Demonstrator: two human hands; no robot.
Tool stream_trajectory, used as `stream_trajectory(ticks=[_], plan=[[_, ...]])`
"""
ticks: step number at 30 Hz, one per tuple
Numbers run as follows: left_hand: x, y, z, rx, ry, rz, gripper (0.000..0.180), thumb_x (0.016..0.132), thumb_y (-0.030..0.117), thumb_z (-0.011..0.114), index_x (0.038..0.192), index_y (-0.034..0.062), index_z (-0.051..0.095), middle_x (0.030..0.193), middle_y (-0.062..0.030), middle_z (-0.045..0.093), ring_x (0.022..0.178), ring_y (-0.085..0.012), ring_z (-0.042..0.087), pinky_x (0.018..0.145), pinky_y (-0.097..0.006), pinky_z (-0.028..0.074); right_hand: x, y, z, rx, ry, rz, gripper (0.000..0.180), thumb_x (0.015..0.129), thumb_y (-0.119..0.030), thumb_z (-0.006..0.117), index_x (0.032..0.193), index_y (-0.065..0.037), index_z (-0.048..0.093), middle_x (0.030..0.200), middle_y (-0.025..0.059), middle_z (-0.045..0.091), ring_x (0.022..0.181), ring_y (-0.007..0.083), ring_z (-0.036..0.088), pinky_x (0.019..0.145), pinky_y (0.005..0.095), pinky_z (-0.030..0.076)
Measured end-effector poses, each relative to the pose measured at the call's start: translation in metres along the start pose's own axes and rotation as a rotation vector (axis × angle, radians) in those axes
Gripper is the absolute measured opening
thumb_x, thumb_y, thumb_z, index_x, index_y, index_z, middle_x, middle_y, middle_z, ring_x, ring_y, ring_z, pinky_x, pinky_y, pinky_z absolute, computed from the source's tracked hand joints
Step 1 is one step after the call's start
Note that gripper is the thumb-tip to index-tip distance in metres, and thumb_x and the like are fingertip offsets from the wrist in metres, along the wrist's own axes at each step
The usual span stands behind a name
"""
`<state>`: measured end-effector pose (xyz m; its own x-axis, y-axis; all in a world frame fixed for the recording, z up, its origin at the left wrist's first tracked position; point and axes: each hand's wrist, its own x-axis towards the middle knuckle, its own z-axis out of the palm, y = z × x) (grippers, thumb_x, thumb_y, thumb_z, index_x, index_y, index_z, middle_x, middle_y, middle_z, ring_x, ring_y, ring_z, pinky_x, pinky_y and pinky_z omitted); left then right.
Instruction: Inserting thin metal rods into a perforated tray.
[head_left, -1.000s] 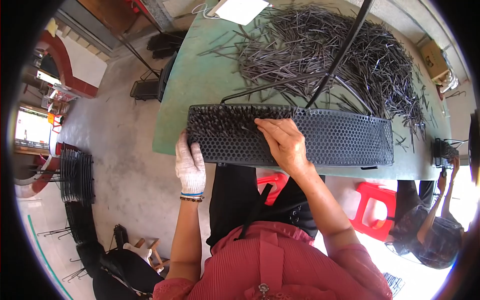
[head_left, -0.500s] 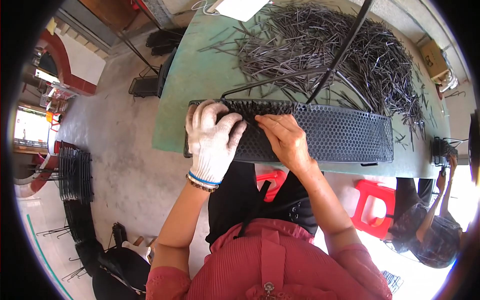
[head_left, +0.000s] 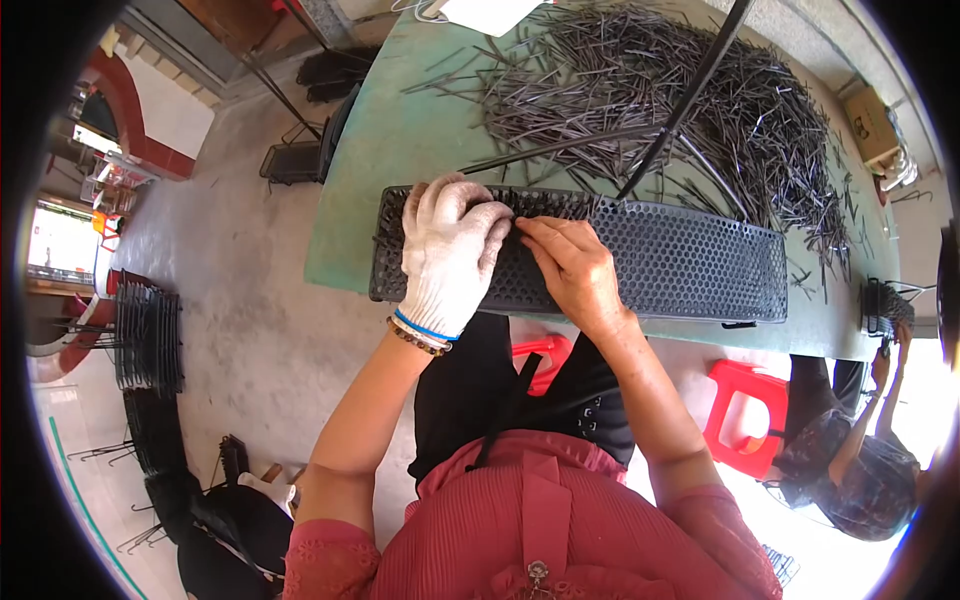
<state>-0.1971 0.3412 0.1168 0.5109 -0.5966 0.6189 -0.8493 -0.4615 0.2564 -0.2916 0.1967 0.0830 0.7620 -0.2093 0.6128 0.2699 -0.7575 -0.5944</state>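
A long black perforated basket (head_left: pixel 690 262) lies along the near edge of the green table. Its left section has short dark strips (head_left: pixel 392 232) poking out of the mesh. Over that section my left hand (head_left: pixel 445 235), in a white knit glove, bends with its fingers curled together. My bare right hand (head_left: pixel 568 262) is beside it, thumb and forefinger pinched against the mesh near the gloved fingertips. Whatever either hand grips is too small or too hidden to name. Black rods (head_left: pixel 690 95) rise from the basket's far side.
A large heap of thin dark strips (head_left: pixel 640 95) covers the far part of the green table (head_left: pixel 345 240). Red stools (head_left: pixel 745 415) stand below its near edge. Another person (head_left: pixel 850 460) works at the right with a similar basket. Stacked black frames (head_left: pixel 148 340) line the left floor.
My left hand has shifted right along the basket, baring its left end, and now meets my right hand's fingertips. My right hand has barely moved.
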Motion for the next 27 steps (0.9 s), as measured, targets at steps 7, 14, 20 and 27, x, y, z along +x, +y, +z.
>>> stream_trajectory(ticks=[7, 14, 20, 27], plan=[[-0.050, 0.022, -0.019, -0.054, 0.155, -0.046, 0.030, 0.073, 0.006, 0.071, 0.102, 0.0114, 0.064, 0.102, -0.0085, 0.057, 0.100, -0.0336, 0.057, 0.087, -0.046, 0.047, 0.013, -0.004, -0.003, -0.055, -0.077, -0.018, 0.030, 0.081, -0.002, 0.071, 0.111, -0.003, 0.067, 0.103, 0.0135, 0.067, 0.091, 0.0313, 0.063, 0.080, 0.0377, 0.051], [-0.090, 0.051, 0.004, -0.079, -0.064, -0.075, 0.039, 0.075, 0.016, 0.070, 0.113, 0.0088, 0.063, 0.116, -0.0093, 0.055, 0.112, -0.0324, 0.055, 0.096, -0.050, 0.044, 0.011, -0.006, 0.003, -0.218, -0.207, -0.065, 0.027, 0.078, -0.003, 0.070, 0.105, -0.002, 0.065, 0.103, 0.0125, 0.057, 0.085, 0.0319, 0.059, 0.079, 0.0392, 0.050], [-0.094, 0.039, 0.010, -0.070, -0.068, -0.005, 0.042, 0.075, 0.015, 0.064, 0.117, 0.0084, 0.060, 0.117, -0.0070, 0.056, 0.114, -0.0272, 0.055, 0.096, -0.045, 0.046, 0.026, -0.014, -0.007, -0.181, -0.255, 0.020, 0.025, 0.077, -0.002, 0.074, 0.098, 0.001, 0.063, 0.102, 0.0155, 0.057, 0.083, 0.0352, 0.061, 0.073, 0.0408, 0.052], [-0.101, 0.034, 0.016, -0.118, -0.022, -0.005, 0.047, 0.073, 0.012, 0.066, 0.119, 0.0097, 0.060, 0.117, -0.0068, 0.057, 0.112, -0.0285, 0.056, 0.097, -0.046, 0.044, 0.038, -0.021, -0.011, -0.415, -0.387, -0.218, 0.025, 0.076, -0.008, 0.075, 0.098, -0.002, 0.065, 0.100, 0.0108, 0.058, 0.084, 0.0284, 0.060, 0.077, 0.0390, 0.048]])
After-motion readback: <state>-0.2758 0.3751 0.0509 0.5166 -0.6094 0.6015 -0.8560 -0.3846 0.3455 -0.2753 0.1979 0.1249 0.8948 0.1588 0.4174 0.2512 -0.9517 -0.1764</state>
